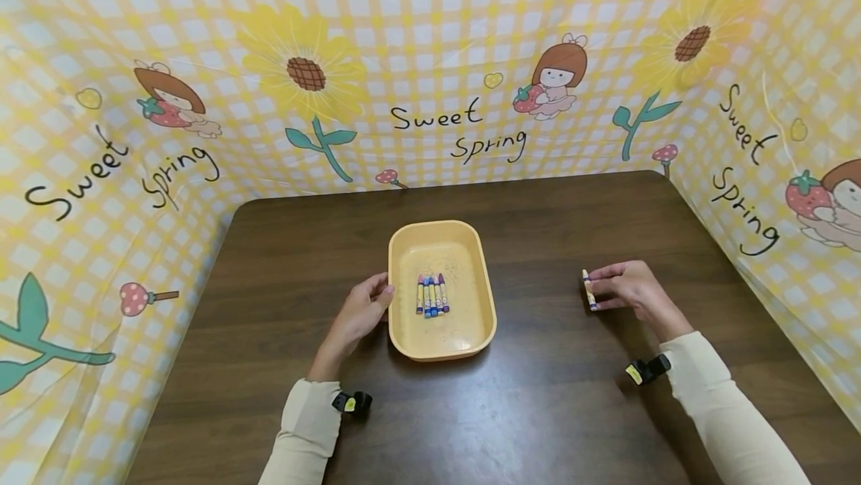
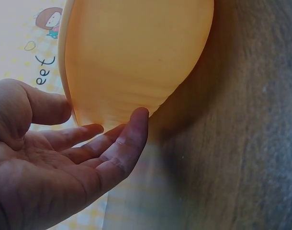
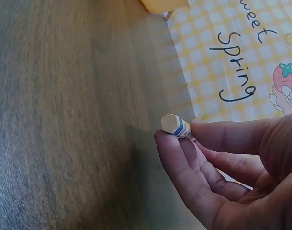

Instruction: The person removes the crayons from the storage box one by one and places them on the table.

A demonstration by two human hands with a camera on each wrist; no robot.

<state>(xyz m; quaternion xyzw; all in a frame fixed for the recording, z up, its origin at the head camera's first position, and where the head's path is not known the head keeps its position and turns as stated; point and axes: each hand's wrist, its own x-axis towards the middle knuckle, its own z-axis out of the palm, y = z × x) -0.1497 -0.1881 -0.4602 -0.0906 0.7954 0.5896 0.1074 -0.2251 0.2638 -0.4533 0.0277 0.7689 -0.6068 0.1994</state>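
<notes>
A yellow plastic tray (image 1: 468,324) sits near the middle of the table. Inside it several crayons (image 1: 431,297) lie side by side, with purple, blue and pink among their tips and yellow patterned wrappers. My left hand (image 1: 359,315) holds the tray's left side; in the left wrist view its thumb is at the rim and the fingertips are against the outer wall (image 2: 141,52). To the right of the tray, my right hand (image 1: 634,292) pinches a pale cream crayon (image 1: 589,291) between thumb and fingers. The right wrist view shows its flat end (image 3: 170,123) and blue-banded wrapper.
Under everything is a dark brown wooden table (image 1: 538,410). A yellow checked cloth (image 1: 430,59) with sunflowers and "Sweet Spring" lettering hangs along the table's back and sides. Small black devices with yellow labels are worn at both wrists.
</notes>
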